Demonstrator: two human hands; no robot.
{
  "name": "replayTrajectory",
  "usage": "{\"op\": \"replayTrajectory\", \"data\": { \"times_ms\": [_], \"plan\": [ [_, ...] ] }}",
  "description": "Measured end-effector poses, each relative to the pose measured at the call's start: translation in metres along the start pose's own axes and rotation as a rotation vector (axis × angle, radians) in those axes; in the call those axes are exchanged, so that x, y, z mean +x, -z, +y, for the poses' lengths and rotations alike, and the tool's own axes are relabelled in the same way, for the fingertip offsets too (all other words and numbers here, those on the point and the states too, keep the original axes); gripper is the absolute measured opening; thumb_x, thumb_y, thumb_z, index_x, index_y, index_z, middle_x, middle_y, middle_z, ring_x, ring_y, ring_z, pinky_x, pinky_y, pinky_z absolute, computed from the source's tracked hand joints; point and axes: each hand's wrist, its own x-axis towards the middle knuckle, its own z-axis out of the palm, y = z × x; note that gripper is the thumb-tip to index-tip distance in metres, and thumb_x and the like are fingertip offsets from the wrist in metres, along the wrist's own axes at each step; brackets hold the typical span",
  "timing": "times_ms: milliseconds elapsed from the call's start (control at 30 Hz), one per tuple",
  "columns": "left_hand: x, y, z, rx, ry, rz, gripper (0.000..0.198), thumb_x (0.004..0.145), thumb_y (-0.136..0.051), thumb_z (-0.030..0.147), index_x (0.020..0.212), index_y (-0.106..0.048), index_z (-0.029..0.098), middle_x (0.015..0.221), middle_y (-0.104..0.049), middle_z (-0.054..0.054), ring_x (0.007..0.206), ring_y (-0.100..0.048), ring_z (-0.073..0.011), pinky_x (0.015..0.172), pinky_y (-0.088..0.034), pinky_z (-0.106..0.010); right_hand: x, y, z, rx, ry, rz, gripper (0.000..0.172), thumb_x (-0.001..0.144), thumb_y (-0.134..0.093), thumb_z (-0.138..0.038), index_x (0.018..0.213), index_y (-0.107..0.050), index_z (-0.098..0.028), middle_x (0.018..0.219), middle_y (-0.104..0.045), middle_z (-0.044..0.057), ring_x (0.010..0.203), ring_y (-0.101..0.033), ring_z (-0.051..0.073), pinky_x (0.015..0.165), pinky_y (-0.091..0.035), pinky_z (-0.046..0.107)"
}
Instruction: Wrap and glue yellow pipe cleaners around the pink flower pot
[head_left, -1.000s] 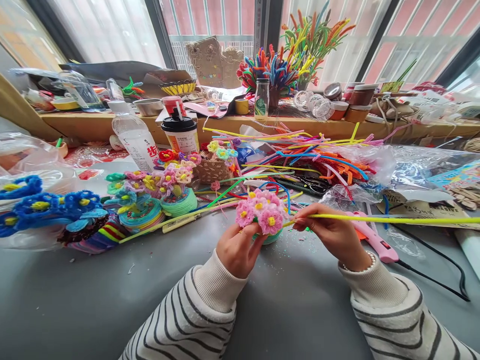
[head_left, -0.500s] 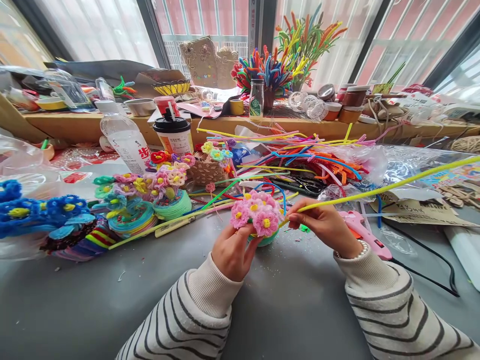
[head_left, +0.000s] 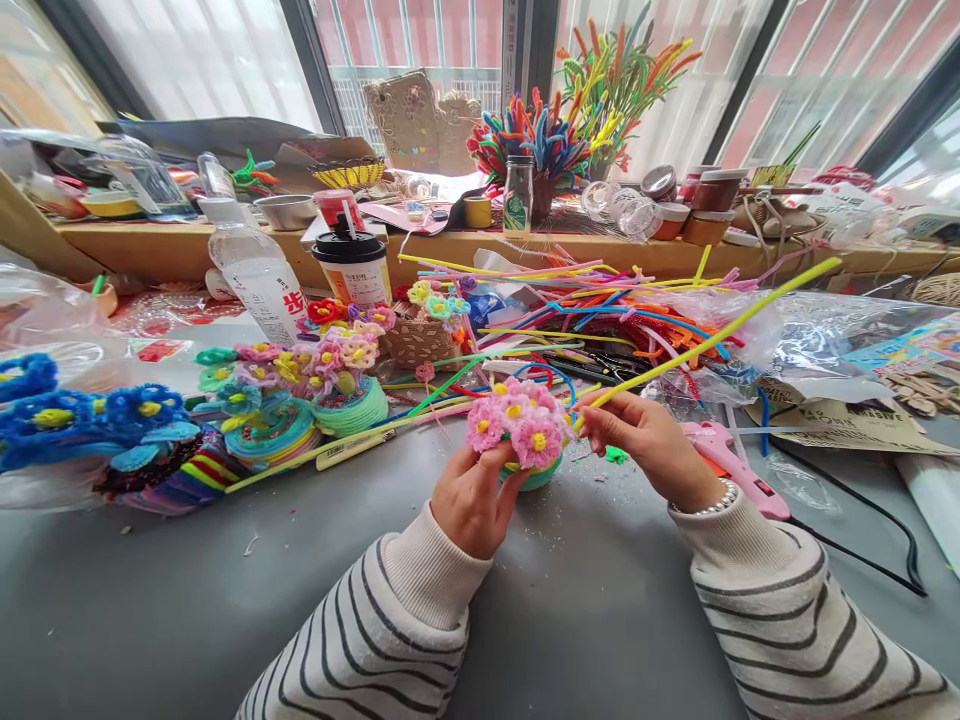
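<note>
Yellow stem point(head_left: 720, 340) swung steeper vs. a moment ago, free end up to R; grey surface point(head_left: 225, 600) below; pink flowers point(head_left: 517, 422) mid, over green pot point(head_left: 541, 476); L hand point(head_left: 472, 502) pinching flowers, R hand point(head_left: 651, 447) fingers closed on stem alongside; prob. fitting stem, next needs steady L hold

Red 步 point(head_left: 293, 302) on clear bottle point(head_left: 255, 280); cup point(head_left: 352, 280) print unreadable

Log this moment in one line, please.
left hand: holding pink flowers | right hand: holding yellow pipe cleaner | near right wrist: pink glue gun
</note>
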Motion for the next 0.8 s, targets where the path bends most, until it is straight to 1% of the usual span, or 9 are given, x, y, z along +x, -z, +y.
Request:
{"op": "replayTrajectory", "data": {
  "times_ms": [100,267,467,567,700,800],
  "plan": [
    [0.001,0.0,0.001,0.001,-0.01,-0.005,0.024,0.075,-0.047,0.014,0.098,-0.041,0.012,0.073,-0.061,-0.005,0.072,-0.056,-0.0177,0.064,-0.048,-0.026,0.003,-0.001,0.001,0.068,-0.044,0.036,0.018,0.068,-0.057,-0.033,0.075,-0.055,-0.016,0.065,-0.056,-0.002,0.052,-0.048,0.005,0.05,-0.038,0.02],
    [0.001,0.001,0.001,0.004,-0.018,-0.017,0.023,0.075,-0.046,0.013,0.098,-0.041,0.011,0.075,-0.061,-0.006,0.072,-0.056,-0.0181,0.066,-0.048,-0.027,0.011,-0.007,0.004,0.09,-0.075,0.063,0.021,0.066,-0.058,-0.034,0.076,-0.055,-0.016,0.068,-0.055,-0.001,0.054,-0.046,0.005,0.053,-0.038,0.021],
    [-0.001,0.0,0.001,-0.012,-0.021,-0.036,0.027,0.074,-0.047,0.012,0.101,-0.041,0.01,0.078,-0.061,-0.008,0.079,-0.055,-0.0191,0.071,-0.047,-0.028,0.019,-0.016,0.004,0.082,-0.086,0.035,0.023,0.065,-0.056,-0.035,0.074,-0.054,-0.015,0.063,-0.049,-0.003,0.054,-0.042,0.005,0.052,-0.036,0.021],
    [-0.001,0.0,0.0,-0.011,-0.029,-0.041,0.028,0.074,-0.046,0.011,0.102,-0.04,0.009,0.078,-0.061,-0.008,0.082,-0.054,-0.02,0.072,-0.047,-0.029,0.023,-0.02,0.004,0.065,-0.098,0.022,0.023,0.064,-0.056,-0.036,0.073,-0.054,-0.015,0.063,-0.049,-0.003,0.054,-0.041,0.005,0.052,-0.035,0.021],
    [0.0,-0.001,0.0,0.005,-0.047,-0.034,0.028,0.074,-0.046,0.011,0.102,-0.041,0.009,0.078,-0.06,-0.008,0.083,-0.053,-0.0217,0.071,-0.047,-0.031,0.026,-0.025,0.003,0.039,-0.103,0.01,0.022,0.064,-0.056,-0.035,0.072,-0.054,-0.015,0.065,-0.05,-0.002,0.056,-0.041,0.006,0.052,-0.033,0.021],
    [0.001,-0.001,0.0,0.016,-0.048,-0.029,0.027,0.074,-0.046,0.011,0.1,-0.041,0.009,0.076,-0.059,-0.008,0.079,-0.054,-0.0218,0.069,-0.047,-0.032,0.026,-0.027,0.001,0.018,-0.094,0.01,0.021,0.065,-0.055,-0.034,0.072,-0.054,-0.015,0.064,-0.05,-0.002,0.057,-0.041,0.007,0.052,-0.032,0.021]
  ]
}}
